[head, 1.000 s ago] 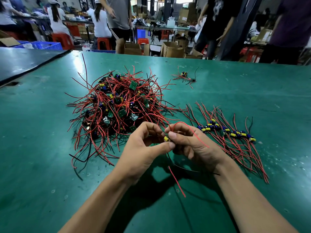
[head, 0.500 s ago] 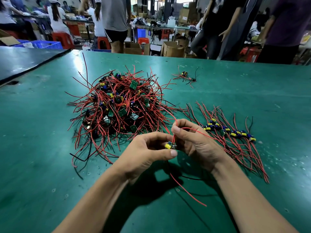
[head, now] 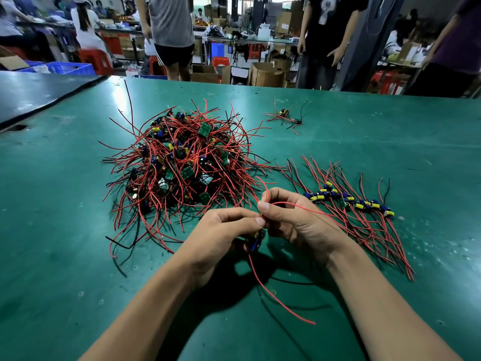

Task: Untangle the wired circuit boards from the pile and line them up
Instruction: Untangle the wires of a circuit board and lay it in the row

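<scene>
Low in the middle of the frame, the left hand (head: 221, 238) pinches a small circuit board (head: 256, 238) between thumb and fingers, just above the green table (head: 65, 230). The right hand (head: 294, 220), touching the left, pinches one of the board's red wires (head: 299, 204); another red wire (head: 276, 293) hangs down toward the lower frame. The tangled pile (head: 182, 165) lies upper left of the hands, and the lined-up row of boards (head: 351, 201) lies to the right.

Green table (head: 364, 131); cardboard boxes (head: 265, 74), red stools (head: 95, 61) behind
</scene>
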### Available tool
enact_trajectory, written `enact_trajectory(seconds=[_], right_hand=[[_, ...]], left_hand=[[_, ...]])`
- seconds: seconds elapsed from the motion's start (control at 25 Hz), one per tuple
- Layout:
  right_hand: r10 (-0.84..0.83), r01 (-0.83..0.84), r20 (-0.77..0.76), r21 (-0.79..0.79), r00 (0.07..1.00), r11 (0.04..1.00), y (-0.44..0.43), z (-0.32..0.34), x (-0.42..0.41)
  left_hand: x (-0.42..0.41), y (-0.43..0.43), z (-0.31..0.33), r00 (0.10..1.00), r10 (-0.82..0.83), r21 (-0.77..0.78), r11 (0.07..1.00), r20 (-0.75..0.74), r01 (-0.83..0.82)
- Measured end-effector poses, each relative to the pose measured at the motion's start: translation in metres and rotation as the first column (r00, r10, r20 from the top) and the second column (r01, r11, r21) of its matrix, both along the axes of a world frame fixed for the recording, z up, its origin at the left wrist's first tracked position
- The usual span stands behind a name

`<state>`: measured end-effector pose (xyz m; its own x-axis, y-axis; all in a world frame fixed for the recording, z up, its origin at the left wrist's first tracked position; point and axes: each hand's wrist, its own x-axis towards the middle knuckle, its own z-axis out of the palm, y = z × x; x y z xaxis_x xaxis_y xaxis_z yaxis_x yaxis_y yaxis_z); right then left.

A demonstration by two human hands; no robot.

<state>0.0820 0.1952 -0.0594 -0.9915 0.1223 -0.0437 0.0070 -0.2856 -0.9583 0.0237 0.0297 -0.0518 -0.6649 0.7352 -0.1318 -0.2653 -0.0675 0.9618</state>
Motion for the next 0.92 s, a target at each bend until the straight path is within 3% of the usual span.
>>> enact_trajectory(seconds=[0.12,0.28,0.44,0.52,0.64,0.8,0.92], right_hand=[[-0.051,0.048,0.051,0.048,0.997,0.998,-0.004,-0.004,-0.002],[-0.039,0.003,0.112,0.305,0.993,0.952,-0.012,-0.008,-0.003],[-0.075,0.017,0.112,0.45,0.991,0.893,-0.018,-0.01,-0.005],[-0.138,0.066,0.115,0.485,0.984,0.872,-0.019,-0.011,-0.007],[-0.221,0.138,0.12,0.479,0.968,0.867,-0.02,-0.009,-0.009],[-0.21,0.176,0.112,0.257,0.971,0.95,-0.018,-0.007,-0.009],[-0.316,0.271,0.105,0.311,0.943,0.911,-0.012,-0.008,-0.009]], left_hand=[[-0.001,0.005,-0.008,0.987,0.116,-0.05,0.991,-0.113,-0.123],[-0.002,0.005,-0.013,0.944,0.188,-0.097,0.97,-0.271,-0.221],[-0.003,0.005,-0.015,0.801,0.214,-0.17,0.916,-0.559,-0.363],[-0.002,0.006,-0.015,0.765,0.193,-0.186,0.907,-0.614,-0.378],[-0.002,0.008,-0.015,0.819,0.171,-0.199,0.924,-0.548,-0.327],[-0.004,0.01,-0.014,0.947,0.213,-0.122,0.961,-0.24,-0.247],[-0.004,0.009,-0.012,0.98,0.158,-0.097,0.981,-0.118,-0.169]])
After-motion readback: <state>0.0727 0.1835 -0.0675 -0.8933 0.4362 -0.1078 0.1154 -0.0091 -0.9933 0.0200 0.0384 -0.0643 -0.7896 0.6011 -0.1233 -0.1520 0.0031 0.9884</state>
